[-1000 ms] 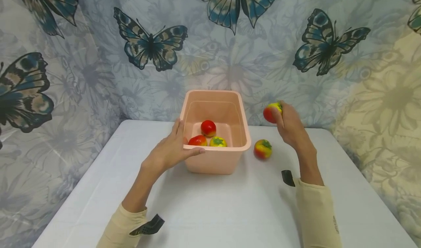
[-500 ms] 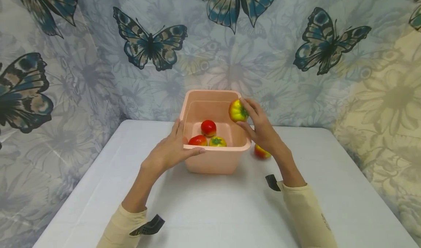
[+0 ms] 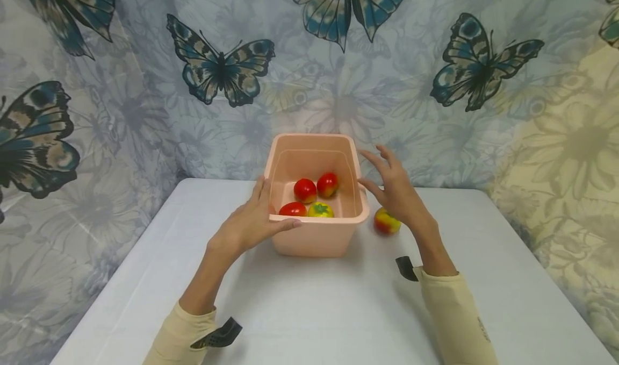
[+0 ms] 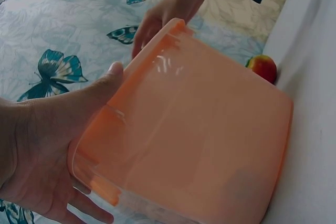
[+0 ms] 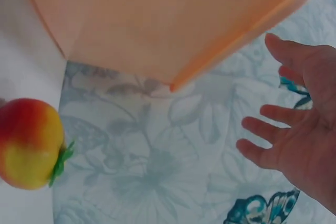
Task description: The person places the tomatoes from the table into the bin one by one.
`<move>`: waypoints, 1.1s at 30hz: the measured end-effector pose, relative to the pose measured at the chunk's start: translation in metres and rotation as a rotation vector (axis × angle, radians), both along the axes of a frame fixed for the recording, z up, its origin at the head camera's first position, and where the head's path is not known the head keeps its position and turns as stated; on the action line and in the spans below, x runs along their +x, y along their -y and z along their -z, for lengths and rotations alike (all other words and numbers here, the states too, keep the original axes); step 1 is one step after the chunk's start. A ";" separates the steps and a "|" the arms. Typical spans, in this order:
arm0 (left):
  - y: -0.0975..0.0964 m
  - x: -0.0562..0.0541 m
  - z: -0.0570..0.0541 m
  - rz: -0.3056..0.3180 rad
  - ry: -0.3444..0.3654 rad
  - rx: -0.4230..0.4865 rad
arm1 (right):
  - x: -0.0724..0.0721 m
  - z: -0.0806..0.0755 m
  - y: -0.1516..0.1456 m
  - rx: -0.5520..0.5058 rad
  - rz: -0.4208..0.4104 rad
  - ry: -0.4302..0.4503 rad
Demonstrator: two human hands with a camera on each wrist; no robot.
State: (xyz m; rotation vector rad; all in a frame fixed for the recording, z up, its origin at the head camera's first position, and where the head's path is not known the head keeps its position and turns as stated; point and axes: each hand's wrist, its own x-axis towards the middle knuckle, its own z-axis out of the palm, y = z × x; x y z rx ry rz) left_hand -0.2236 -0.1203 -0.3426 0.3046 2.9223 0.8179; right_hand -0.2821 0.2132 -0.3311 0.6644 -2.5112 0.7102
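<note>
A peach-coloured plastic bin (image 3: pixel 309 238) stands on the white table. My left hand (image 3: pixel 249 217) holds its near left corner, thumb along the front rim and fingers along the left side. Inside lie several round fruits: a plain red one (image 3: pixel 305 191), a red one with a yellowish underside (image 3: pixel 328 185), a red one by the front wall (image 3: pixel 293 209) and a yellow one with a green leafy cap (image 3: pixel 321 209). Just right of the rim, my right hand (image 3: pixel 397 190) is spread and holds nothing. Below it, a red-and-yellow fruit with a green leafy cap (image 5: pixel 29 142) rests on the table.
The white table (image 3: pixel 309 311) reaches back to a cloth backdrop (image 3: pixel 338 101) printed with flowers and butterflies. Both forearms have beige sleeves (image 3: pixel 454 311) with black straps (image 3: pixel 220 334) near the wrists.
My right hand carried a red-and-yellow fruit leftward over the bin and let it go. That fruit now lies inside, and the hand has drawn back slightly right. The left hand stays on the bin.
</note>
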 end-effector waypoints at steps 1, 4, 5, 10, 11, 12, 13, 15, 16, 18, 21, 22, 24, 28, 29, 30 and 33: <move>0.000 0.000 0.000 0.000 0.001 0.000 | 0.000 0.000 -0.002 0.003 0.004 0.003; 0.000 0.000 0.000 0.003 0.003 0.002 | 0.002 -0.003 -0.010 0.008 0.018 0.024; -0.001 0.000 0.000 0.002 0.004 0.006 | 0.002 -0.005 -0.013 0.007 0.019 0.030; -0.001 -0.002 0.001 0.000 0.008 0.017 | 0.005 -0.010 -0.029 0.016 0.029 0.106; -0.002 -0.002 0.002 -0.001 0.010 0.015 | 0.005 -0.011 -0.032 0.025 0.026 0.124; -0.002 -0.002 0.002 -0.002 0.011 0.012 | 0.005 -0.012 -0.035 0.034 0.025 0.146; -0.002 -0.002 0.001 -0.003 0.012 0.009 | 0.005 -0.012 -0.038 0.044 0.023 0.171; -0.002 -0.001 0.001 -0.006 0.015 0.003 | 0.005 -0.013 -0.043 0.082 0.034 0.234; -0.002 -0.001 0.001 -0.008 0.017 -0.001 | 0.005 -0.013 -0.045 0.105 0.042 0.271; -0.001 0.000 0.000 -0.009 0.013 -0.011 | 0.003 -0.011 -0.048 0.148 0.061 0.350; 0.000 0.000 -0.002 -0.012 0.015 -0.011 | -0.002 -0.006 -0.051 0.207 0.091 0.441; 0.000 0.001 -0.002 -0.011 0.014 -0.011 | -0.004 -0.004 -0.052 0.218 0.095 0.462; 0.000 0.001 -0.002 -0.010 0.012 -0.008 | -0.009 0.002 -0.053 0.229 0.099 0.497; -0.001 0.000 -0.002 -0.008 0.015 0.001 | -0.015 0.013 -0.055 0.259 0.089 0.587; -0.001 0.000 -0.001 -0.008 0.016 0.002 | -0.016 0.016 -0.056 0.266 0.083 0.616; -0.001 0.000 -0.001 -0.008 0.017 0.001 | -0.017 0.018 -0.057 0.281 0.077 0.642; -0.001 0.000 0.000 -0.009 0.023 0.003 | -0.018 0.023 -0.058 0.334 0.076 0.733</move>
